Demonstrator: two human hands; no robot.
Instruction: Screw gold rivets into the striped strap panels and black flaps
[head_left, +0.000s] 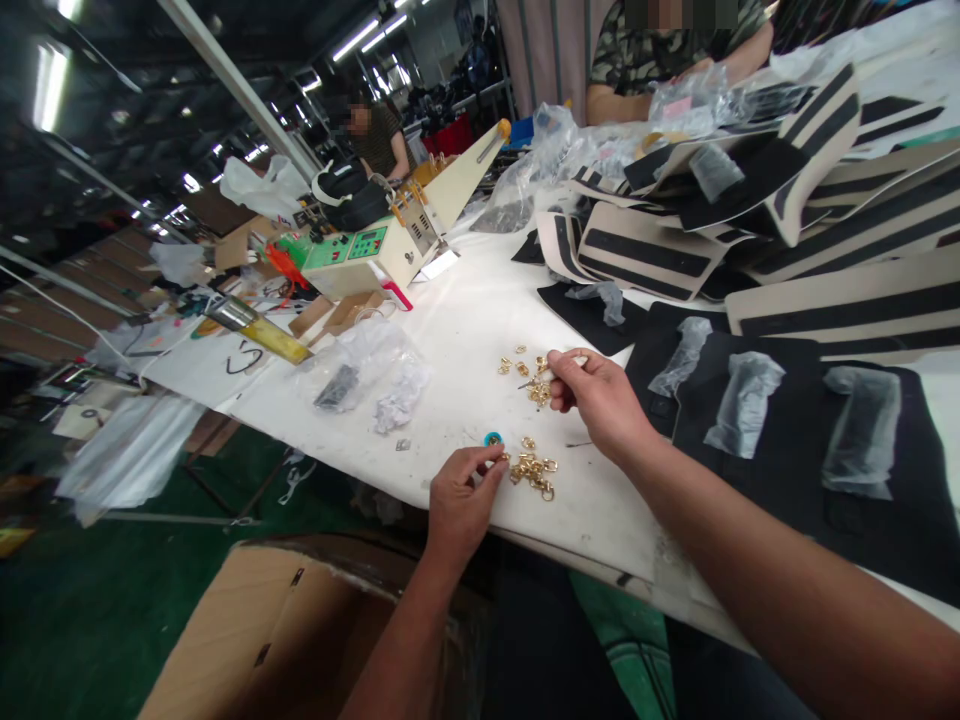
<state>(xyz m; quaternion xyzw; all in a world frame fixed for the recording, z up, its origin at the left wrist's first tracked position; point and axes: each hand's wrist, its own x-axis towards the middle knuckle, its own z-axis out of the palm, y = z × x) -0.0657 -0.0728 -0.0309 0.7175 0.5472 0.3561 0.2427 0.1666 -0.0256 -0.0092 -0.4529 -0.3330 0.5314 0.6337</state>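
My left hand (pixel 461 495) is closed in a pinch at the table's near edge, on what looks like a small gold metal piece (pixel 505 458), mostly covered by the fingertips. Just beyond those fingers lies a small round blue item (pixel 492 439). To their right is a pile of gold metal fittings (pixel 534 472), ring- or buckle-like. Farther back, my right hand (pixel 592 395) is closed round a thin pointed tool (pixel 528 384), its tip toward the left; the fingers hide most of it. Under that tip sits a second group of gold fittings (pixel 538 393).
Black panels (pixel 795 420) with plastic-wrapped pieces (pixel 746 402) cover the right side, below stacked beige striped panels (pixel 652 250). A cream machine (pixel 375 255) stands at back left, near a clear bag (pixel 367 365). A cardboard box (pixel 247 620) is below. Two people sit across.
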